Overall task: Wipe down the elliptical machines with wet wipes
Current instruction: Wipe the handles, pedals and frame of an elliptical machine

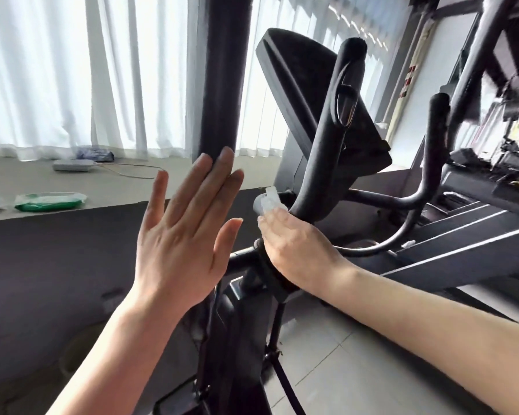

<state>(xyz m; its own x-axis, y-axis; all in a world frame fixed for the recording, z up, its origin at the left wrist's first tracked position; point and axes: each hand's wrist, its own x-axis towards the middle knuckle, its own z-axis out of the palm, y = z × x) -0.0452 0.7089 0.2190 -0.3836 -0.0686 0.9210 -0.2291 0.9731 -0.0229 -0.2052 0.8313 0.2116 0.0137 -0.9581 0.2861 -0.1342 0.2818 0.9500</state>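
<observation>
Two hands: left hand (180, 244) flat-fingered, right hand (294, 250) gripping one wet wipe (267, 202)

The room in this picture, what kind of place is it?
Probably a gym or home exercise room: an elliptical machine with a console in front, a second machine beside it, by a curtained window.

White wipe (267, 203) against black handlebar (327, 163)

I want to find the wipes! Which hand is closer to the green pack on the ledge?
Left. The left hand is raised open just right of the green wipes pack; the right hand, gripping a white wipe, is farther right.
</observation>
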